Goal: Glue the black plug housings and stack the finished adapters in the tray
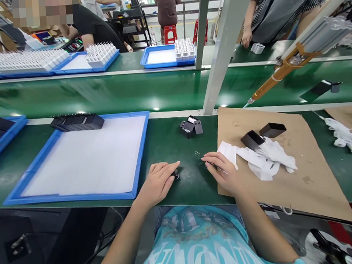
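Observation:
My left hand (158, 181) rests on the green bench with its fingers curled over a small black part (175, 174) that peeks out at the fingertips. My right hand (222, 169) lies at the edge of the brown paper sheet (311, 166), pinching thin metal tweezers (199, 155) whose tips point left. A white cloth (265, 158) lies just right of that hand. Two black rectangular housings (262, 135) sit behind the cloth. A small cluster of black and grey parts (190, 127) stands further back on the bench.
A blue tray with a white liner (87, 158) lies left, a row of black housings (77, 122) on its far edge. An orange-tipped hanging screwdriver (269, 86) points down at the right. The green conveyor (131, 93) runs behind; other people work across it beside blue trays.

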Action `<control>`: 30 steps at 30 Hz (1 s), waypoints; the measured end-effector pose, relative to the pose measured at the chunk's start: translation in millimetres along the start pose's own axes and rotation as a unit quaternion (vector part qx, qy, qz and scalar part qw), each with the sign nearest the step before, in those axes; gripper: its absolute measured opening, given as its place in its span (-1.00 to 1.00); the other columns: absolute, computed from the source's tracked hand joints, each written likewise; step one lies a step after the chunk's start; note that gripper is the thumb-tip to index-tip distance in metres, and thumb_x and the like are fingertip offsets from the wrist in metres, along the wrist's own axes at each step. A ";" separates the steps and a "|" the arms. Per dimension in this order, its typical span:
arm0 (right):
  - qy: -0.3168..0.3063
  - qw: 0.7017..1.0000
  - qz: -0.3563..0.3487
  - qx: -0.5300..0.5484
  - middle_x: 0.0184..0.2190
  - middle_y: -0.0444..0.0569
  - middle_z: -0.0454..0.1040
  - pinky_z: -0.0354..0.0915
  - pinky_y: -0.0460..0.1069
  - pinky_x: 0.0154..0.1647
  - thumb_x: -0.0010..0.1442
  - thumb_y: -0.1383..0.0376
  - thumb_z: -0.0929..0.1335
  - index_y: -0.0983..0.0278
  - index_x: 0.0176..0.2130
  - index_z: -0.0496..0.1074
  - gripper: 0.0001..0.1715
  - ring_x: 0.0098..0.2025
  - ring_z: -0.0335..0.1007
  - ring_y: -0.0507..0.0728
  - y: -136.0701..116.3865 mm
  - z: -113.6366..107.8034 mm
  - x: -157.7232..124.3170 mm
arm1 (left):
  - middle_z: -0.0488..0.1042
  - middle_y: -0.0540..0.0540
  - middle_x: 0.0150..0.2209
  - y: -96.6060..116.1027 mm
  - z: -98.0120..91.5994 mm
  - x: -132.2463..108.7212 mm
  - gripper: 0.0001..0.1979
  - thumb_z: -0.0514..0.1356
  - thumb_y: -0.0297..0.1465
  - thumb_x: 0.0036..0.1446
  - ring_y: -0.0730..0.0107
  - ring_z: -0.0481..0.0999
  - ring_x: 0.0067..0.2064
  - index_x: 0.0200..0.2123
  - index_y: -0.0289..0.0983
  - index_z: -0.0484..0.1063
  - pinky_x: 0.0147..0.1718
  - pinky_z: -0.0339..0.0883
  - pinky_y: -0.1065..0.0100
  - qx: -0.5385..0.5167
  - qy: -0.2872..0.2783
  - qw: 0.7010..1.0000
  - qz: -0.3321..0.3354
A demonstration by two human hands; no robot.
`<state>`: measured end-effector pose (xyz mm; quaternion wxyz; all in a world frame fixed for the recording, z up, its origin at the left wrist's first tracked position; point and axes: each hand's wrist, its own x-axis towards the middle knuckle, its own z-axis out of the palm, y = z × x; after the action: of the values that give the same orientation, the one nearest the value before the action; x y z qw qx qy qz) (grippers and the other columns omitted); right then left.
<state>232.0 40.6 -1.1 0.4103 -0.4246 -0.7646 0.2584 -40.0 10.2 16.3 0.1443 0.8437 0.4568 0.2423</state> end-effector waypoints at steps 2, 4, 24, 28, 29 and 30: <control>-0.003 1.000 0.001 -0.006 -0.10 0.00 0.49 0.44 -0.04 -0.21 0.30 0.38 0.30 0.14 -0.07 0.47 -0.75 -0.12 0.49 0.07 -0.6 -0.1 -0.3 | 0.58 -0.12 -0.07 3.0 2.4 -2.7 -0.58 0.04 -0.45 0.32 0.23 0.49 -0.05 0.22 -0.18 0.29 -0.02 0.32 0.19 0.021 0.021 1.000 -0.008; -0.007 1.000 0.002 -0.008 -0.10 0.00 0.49 0.45 -0.03 -0.20 0.30 0.37 0.29 0.13 -0.06 0.47 -0.75 -0.12 0.49 0.08 -0.9 0.0 -0.5 | 0.58 -0.10 -0.08 5.9 6.1 -4.0 -0.61 0.09 -0.43 0.31 0.27 0.51 -0.04 0.19 -0.17 0.32 -0.03 0.37 0.23 0.023 0.048 0.999 -0.003; -0.004 0.987 -0.044 -0.152 0.15 0.12 0.36 0.48 0.09 -0.05 0.22 0.60 0.15 0.21 -0.05 0.39 -0.53 0.08 0.43 0.16 11.2 2.9 0.0 | 0.48 -0.06 -0.19 3.7 20.9 3.4 -0.71 0.18 -0.17 0.23 0.29 0.49 -0.19 -0.05 -0.16 0.39 -0.21 0.37 0.32 -0.251 0.026 0.942 -0.219; -0.096 0.960 -0.034 -0.261 0.15 0.14 0.40 0.47 0.18 -0.02 0.17 0.60 0.18 0.26 -0.16 0.44 -0.59 0.10 0.41 0.27 12.5 -1.4 3.8 | 0.46 -0.03 -0.33 12.0 21.3 4.6 -0.55 0.22 -0.02 0.13 0.37 0.47 -0.40 -0.04 -0.17 0.30 -0.45 0.35 0.38 -0.618 0.115 0.694 -0.351; -0.113 0.953 -0.037 -0.279 0.14 0.13 0.42 0.46 0.20 0.01 0.16 0.61 0.19 0.27 -0.22 0.46 -0.62 0.09 0.41 0.28 13.0 -2.4 4.3 | 0.47 -0.03 -0.35 14.3 19.2 5.3 -0.52 0.25 -0.02 0.10 0.37 0.47 -0.43 -0.04 -0.18 0.29 -0.49 0.34 0.39 -0.669 0.115 0.643 -0.354; -0.127 0.947 -0.039 -0.294 0.13 0.13 0.44 0.44 0.22 0.04 0.14 0.62 0.19 0.28 -0.28 0.46 -0.63 0.10 0.40 0.30 14.0 -3.3 4.7 | 0.48 -0.04 -0.36 16.0 16.2 5.8 -0.50 0.29 -0.03 0.06 0.37 0.48 -0.44 -0.05 -0.18 0.29 -0.51 0.33 0.40 -0.701 0.114 0.608 -0.354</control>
<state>239.5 51.9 -7.8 0.1765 -0.4595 -0.8685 0.0576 -17.3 6.1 11.7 0.7130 0.2226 0.4228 0.5131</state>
